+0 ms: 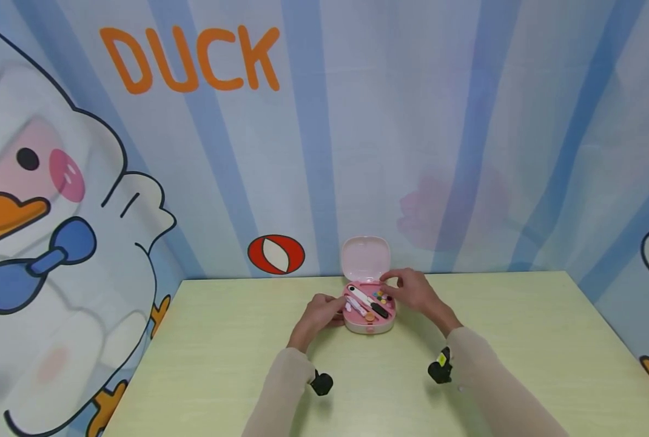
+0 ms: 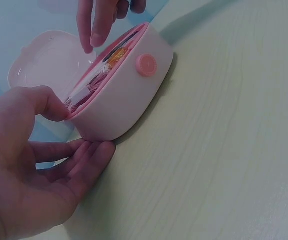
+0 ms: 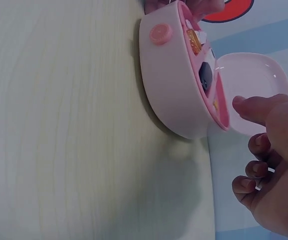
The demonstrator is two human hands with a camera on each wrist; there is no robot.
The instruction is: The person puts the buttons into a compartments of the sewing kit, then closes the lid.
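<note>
Near the back edge of the pale green table (image 1: 221,340) sits a small pink case (image 1: 369,315), its lid (image 1: 365,257) standing open toward the striped wall. At the case's left end the left hand (image 1: 320,311) holds it, thumb on the rim and fingers (image 2: 86,160) straight along its side. Over the right part of the tray hovers the right hand (image 1: 414,291), fingers loosely bent and apart, gripping nothing. Small tools lie inside.

My left hand (image 1: 320,310) sits at nine o'clock, thumb and fingers loosely curled. My right hand (image 1: 415,290) hovers at two o'clock, fingers relaxed. Both forearms angle inward.
</note>
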